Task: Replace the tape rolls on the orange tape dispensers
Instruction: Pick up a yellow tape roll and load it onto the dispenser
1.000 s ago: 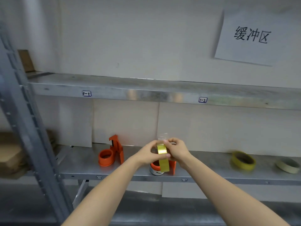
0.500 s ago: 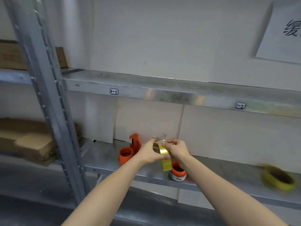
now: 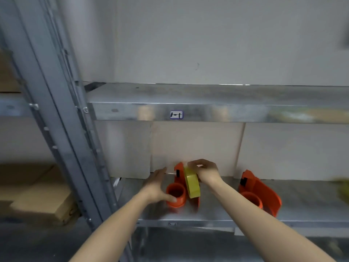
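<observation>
Two orange tape dispensers stand on the lower metal shelf (image 3: 217, 218). The left dispenser (image 3: 176, 195) shows a bare orange hub; my left hand (image 3: 157, 186) is open with fingers spread, its thumb touching the hub's front. My right hand (image 3: 204, 171) grips a yellow tape roll (image 3: 191, 183) on edge, right beside the left dispenser's upright plate. The right dispenser (image 3: 259, 191) stands apart on the shelf, its hub also bare.
A grey steel upright (image 3: 56, 129) rises at the left. The upper shelf (image 3: 207, 106) carries a small label. Cardboard boxes (image 3: 37, 195) lie at the left. A blurred yellowish roll (image 3: 342, 190) sits at the right edge.
The view swung to the left. My left hand let go of the yellow roll and went to the left dispenser's hub. My right hand carried the roll over beside that dispenser.
</observation>
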Demonstrator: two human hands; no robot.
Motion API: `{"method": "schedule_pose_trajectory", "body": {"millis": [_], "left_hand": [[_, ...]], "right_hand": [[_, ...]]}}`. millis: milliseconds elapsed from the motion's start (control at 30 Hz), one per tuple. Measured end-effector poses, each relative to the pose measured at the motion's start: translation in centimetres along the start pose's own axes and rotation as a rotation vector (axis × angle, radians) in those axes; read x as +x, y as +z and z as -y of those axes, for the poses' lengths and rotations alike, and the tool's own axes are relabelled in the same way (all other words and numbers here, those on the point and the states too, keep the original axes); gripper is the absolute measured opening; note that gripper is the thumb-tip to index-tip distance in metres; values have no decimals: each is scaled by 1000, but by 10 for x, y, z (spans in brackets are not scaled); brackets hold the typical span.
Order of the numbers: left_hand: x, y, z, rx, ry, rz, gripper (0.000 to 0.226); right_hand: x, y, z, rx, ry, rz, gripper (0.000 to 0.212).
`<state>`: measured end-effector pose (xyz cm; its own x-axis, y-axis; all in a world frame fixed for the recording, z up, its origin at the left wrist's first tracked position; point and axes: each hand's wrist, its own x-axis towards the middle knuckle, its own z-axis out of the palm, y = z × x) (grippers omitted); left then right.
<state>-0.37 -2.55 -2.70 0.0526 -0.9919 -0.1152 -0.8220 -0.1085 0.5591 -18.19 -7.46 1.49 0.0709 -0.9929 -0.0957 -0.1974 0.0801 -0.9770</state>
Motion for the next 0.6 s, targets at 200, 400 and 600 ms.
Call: {"method": "schedule_pose_trajectory", "body": {"millis": [200,400,600], "left_hand": [[20,14,28,18,44,131,113],[37,24,31,13,83,154,98],[36,31,35,-40,33,199,85]], "right_hand": [[-2,37,3,-99,-48,-17,7],[-1,41,-7,-231,-39,-104,10],[4,45,-6,-247,-36,-135,20]]}}
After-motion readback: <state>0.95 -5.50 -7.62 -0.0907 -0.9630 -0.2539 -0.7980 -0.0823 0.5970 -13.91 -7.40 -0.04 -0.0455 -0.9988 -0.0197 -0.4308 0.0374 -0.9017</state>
